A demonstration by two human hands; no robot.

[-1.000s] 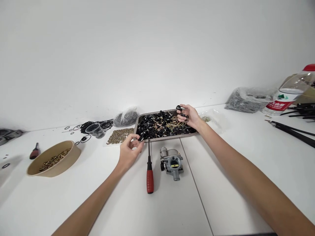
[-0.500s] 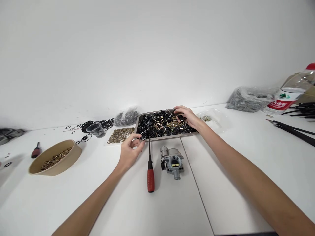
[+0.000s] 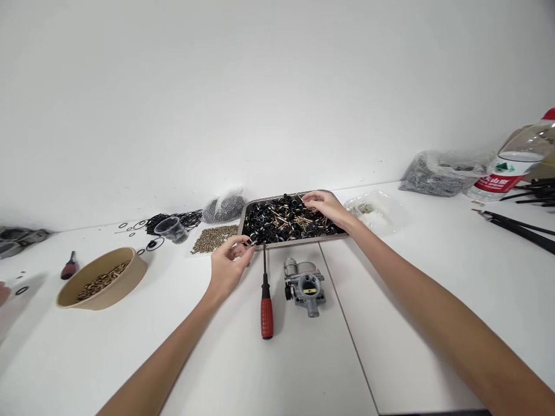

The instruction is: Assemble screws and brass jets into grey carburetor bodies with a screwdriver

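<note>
Right now your left hand (image 3: pixel 228 267) sits at the tray's (image 3: pixel 254 203) near-left corner, thumb and forefinger pinched shut on a small black part (image 3: pixel 252 241); it is too small to tell more than that. Your right hand (image 3: pixel 323 203) reaches over the far-right end of the same tray, fingers curled down into the heap of black rings and brass pins (image 3: pixel 286 219). They touch the heap, but you cannot tell from this view whether they have closed on a piece or are only sorting through.

From your left grip, the heap lies at about one o'clock, just beside your fingertips. The screwdriver (image 3: pixel 266 292) lies at about five o'clock from that grip, its long axis running six to twelve, red handle toward you and tip pointing at the tray's near edge, almost under the pinched part. Your left hand is clearly the nearer one to it. The metal carburettor (image 3: pixel 304 284) stands just right of the screwdriver, at six o'clock from the tray, between your two forearms and touching neither.

Off at nine o'clock sit a tan bowl (image 3: pixel 102 283) of brass bits, a clear cup (image 3: pixel 171 229), a loose pile of brass pieces (image 3: pixel 213 237) and scattered black rings.
</note>
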